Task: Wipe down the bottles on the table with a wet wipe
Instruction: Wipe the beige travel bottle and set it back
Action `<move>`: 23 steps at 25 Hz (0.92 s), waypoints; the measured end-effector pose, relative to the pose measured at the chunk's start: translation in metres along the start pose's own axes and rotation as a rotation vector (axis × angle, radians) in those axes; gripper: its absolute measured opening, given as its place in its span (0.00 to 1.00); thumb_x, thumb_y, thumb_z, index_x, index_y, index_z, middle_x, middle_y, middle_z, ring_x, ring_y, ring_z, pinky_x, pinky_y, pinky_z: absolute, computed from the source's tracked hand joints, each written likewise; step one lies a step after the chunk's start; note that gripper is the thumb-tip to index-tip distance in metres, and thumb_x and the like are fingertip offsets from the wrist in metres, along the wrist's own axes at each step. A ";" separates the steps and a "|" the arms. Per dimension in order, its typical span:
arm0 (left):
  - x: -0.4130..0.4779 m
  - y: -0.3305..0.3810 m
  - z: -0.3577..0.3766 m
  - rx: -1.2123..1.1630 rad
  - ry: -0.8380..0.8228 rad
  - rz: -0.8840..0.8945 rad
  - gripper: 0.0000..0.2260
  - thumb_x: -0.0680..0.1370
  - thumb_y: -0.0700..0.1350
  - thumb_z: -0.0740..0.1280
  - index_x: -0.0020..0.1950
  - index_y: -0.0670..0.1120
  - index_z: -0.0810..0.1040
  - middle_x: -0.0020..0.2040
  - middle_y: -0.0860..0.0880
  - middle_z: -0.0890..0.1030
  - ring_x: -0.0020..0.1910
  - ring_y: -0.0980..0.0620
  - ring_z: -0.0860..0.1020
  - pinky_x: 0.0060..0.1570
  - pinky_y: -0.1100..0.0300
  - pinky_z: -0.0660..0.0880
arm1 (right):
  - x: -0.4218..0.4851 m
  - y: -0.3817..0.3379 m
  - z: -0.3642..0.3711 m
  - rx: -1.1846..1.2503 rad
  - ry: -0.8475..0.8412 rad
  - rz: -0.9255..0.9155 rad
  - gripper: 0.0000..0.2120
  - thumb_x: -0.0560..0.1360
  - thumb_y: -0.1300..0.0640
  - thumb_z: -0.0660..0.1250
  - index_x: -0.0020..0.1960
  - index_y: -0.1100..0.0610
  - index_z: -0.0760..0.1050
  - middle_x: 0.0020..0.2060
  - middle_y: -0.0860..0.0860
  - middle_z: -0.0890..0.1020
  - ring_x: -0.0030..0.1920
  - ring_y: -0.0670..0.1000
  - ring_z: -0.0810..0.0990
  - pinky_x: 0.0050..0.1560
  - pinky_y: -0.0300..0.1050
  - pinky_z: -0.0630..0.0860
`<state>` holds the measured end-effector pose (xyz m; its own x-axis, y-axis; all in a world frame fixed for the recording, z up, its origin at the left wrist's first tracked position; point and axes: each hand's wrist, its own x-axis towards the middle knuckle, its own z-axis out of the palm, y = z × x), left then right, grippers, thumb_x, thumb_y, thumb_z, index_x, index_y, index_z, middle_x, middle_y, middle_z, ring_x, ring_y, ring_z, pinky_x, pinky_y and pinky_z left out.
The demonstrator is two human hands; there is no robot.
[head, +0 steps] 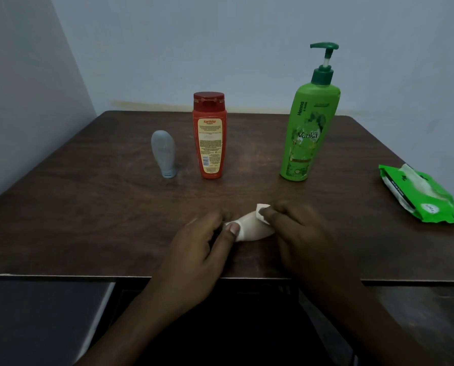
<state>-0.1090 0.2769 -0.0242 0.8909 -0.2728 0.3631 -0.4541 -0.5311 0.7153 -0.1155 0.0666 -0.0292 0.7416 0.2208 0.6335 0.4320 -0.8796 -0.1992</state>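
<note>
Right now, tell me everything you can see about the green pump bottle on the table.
The green pump bottle is the tallest thing on the table. It stands upright, right of the red bottle and left of the wipes pack, touching neither. Its body looks like glossy bright green plastic with leaf artwork and white lettering. On top sits a darker green collar and pump head on a white stem, raised, nozzle pointing left. Neither hand touches it.
</note>
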 end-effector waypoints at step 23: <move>-0.010 0.003 -0.001 -0.118 0.090 -0.087 0.23 0.70 0.44 0.82 0.52 0.58 0.71 0.50 0.65 0.81 0.47 0.66 0.83 0.42 0.72 0.77 | -0.006 -0.033 0.004 -0.030 -0.112 -0.221 0.16 0.76 0.58 0.60 0.59 0.62 0.80 0.54 0.57 0.81 0.54 0.57 0.80 0.52 0.50 0.78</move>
<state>-0.1190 0.2786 -0.0254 0.9258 -0.1540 0.3452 -0.3768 -0.4499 0.8097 -0.1320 0.0958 -0.0295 0.6841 0.4527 0.5719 0.5754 -0.8168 -0.0417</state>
